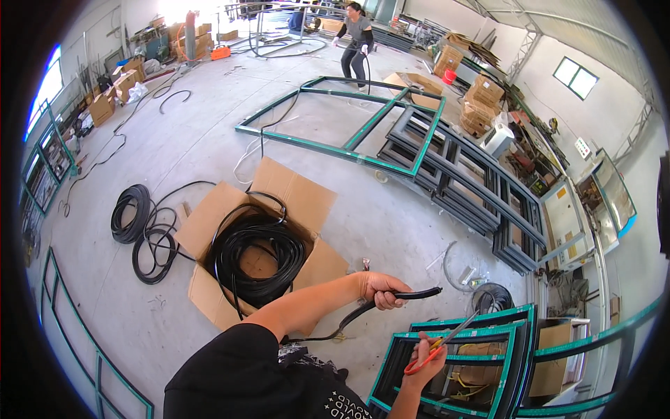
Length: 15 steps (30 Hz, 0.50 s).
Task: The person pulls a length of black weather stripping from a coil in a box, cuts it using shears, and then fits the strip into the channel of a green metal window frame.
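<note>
My left hand (382,288) grips a black rubber strip (417,295) whose free end sticks out to the right, while the rest trails back down to the left. My right hand (426,356) holds red-and-yellow-handled scissors (441,345), blades pointing up-right toward the strip's end, a short way below it. Both hands are above dark frames with green-taped edges (457,335) stacked in front of me. An open cardboard box (296,192) on the floor to the left holds a large coil of black strip (257,260).
Another loose black coil (136,223) lies left of the box. A large green-edged frame (349,119) lies on the floor, with stacks of dark frames (460,181) to its right. A person (356,42) in white gloves works at the far end. Cardboard boxes (481,94) line the walls.
</note>
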Each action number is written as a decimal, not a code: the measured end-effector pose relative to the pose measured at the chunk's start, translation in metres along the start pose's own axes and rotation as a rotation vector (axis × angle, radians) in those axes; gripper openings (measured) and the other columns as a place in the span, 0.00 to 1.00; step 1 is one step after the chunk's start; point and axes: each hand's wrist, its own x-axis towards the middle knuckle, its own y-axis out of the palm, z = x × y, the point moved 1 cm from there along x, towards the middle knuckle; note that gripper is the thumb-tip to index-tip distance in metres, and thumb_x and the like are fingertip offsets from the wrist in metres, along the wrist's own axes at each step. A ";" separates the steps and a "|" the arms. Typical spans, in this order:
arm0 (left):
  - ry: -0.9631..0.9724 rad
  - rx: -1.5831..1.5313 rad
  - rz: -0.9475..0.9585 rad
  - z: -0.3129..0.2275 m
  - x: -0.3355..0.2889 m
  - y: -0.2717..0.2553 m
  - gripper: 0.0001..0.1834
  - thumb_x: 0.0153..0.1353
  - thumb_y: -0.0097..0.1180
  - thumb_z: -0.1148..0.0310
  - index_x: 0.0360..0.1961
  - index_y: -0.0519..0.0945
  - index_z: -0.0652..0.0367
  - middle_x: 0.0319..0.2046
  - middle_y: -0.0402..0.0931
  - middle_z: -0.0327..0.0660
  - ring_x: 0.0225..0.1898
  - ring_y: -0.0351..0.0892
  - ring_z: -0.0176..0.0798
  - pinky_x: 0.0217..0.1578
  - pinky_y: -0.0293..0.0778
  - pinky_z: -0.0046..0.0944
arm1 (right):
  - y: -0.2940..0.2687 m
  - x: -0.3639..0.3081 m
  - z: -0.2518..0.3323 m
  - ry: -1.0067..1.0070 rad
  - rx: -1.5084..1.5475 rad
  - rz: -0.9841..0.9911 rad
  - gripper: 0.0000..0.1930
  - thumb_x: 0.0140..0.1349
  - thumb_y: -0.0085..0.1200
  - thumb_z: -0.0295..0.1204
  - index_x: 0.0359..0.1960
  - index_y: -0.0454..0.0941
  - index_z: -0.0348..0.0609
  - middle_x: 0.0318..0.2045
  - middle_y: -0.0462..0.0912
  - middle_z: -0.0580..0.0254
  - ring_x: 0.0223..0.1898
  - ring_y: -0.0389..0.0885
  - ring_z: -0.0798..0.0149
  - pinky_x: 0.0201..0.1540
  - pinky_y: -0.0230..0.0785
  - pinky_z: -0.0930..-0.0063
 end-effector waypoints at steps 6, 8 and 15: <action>-0.017 -0.012 -0.215 0.010 -0.035 0.012 0.24 0.68 0.42 0.49 0.22 0.70 0.56 0.11 0.54 0.26 0.09 0.46 0.19 0.07 0.44 0.21 | 0.024 -0.001 -0.011 0.050 0.035 0.058 0.07 0.59 0.52 0.20 0.35 0.68 0.42 0.34 0.79 0.55 0.21 0.67 0.78 0.21 0.60 0.87; 0.058 -0.117 -0.299 0.022 -0.052 -0.013 0.19 0.68 0.45 0.51 0.39 0.73 0.57 0.13 0.58 0.27 0.10 0.48 0.18 0.08 0.43 0.20 | 0.037 -0.002 -0.017 0.144 0.091 0.095 0.07 0.58 0.53 0.21 0.35 0.68 0.43 0.32 0.80 0.57 0.21 0.67 0.78 0.21 0.59 0.86; 0.285 -0.020 -0.622 0.017 -0.108 0.025 0.23 0.69 0.41 0.49 0.25 0.71 0.57 0.12 0.55 0.25 0.11 0.50 0.23 0.12 0.46 0.25 | 0.081 -0.011 -0.043 0.461 0.219 0.093 0.07 0.55 0.59 0.26 0.31 0.72 0.43 0.27 0.78 0.63 0.19 0.67 0.77 0.20 0.58 0.84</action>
